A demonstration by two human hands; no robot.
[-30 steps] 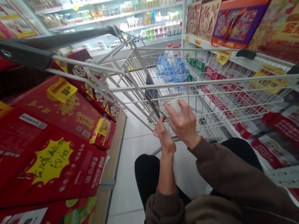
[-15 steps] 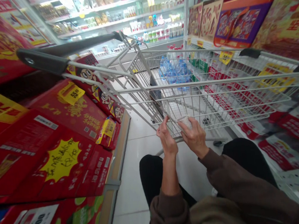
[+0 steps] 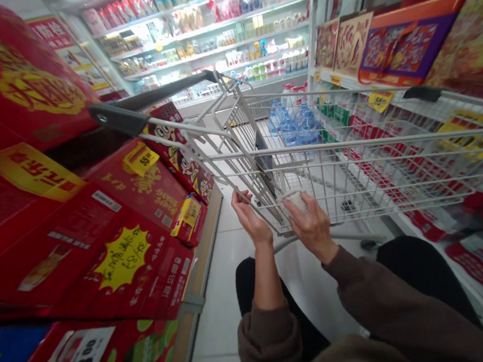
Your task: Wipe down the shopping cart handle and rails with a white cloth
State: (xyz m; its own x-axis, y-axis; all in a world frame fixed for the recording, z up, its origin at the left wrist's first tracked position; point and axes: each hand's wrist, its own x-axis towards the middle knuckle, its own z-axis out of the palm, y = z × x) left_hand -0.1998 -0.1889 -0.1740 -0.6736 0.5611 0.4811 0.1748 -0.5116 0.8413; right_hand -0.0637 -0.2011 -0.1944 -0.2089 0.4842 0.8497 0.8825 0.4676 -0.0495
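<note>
Curling around a small whitish packet (image 3: 295,201), the right hand's fingers (image 3: 301,214) hold it just by the shopping cart's wire side (image 3: 349,144); the left hand (image 3: 250,219) stands open and empty, its fingers spread near those wires, above the tiled floor (image 3: 223,342).

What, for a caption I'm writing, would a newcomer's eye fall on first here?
The red cartons stacked along the left, with their yellow starburst price sign, grab attention first. Straight ahead, a white wire shopping cart fills the middle, bottled water showing through it. At its near end, the right hand holds a small whitish packet beside the left hand.
</note>
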